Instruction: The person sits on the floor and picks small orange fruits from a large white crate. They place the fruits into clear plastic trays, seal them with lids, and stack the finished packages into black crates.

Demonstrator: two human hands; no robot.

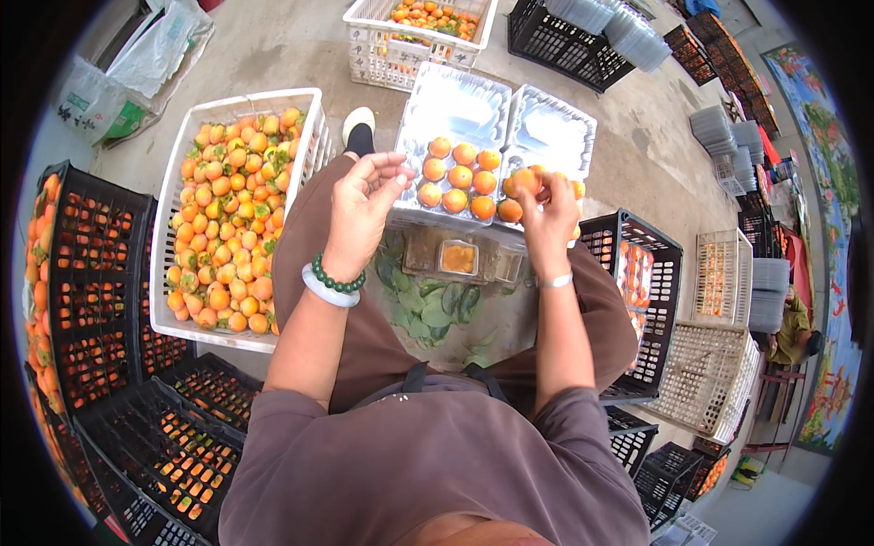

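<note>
My right hand (552, 211) grips a persimmon (526, 181) between thumb and fingers, over the right clear plastic clamshell (552, 126). Other persimmons lie in that pack beneath and beside the hand, partly hidden by it. My left hand (369, 198), with green beads and a pale bangle at its wrist, is raised with fingers apart at the left edge of the other clamshell (456, 102). Rows of orange persimmons (460, 177) fill the base of this left pack. Both lids are folded back, away from me.
A white crate (315, 130) heaped with persimmons stands at my left. Black crates (102, 286) stack beyond it. At my right a black crate (672, 273) holds filled packs. Green leaves (437, 310) and a small square tub (458, 258) lie between my legs.
</note>
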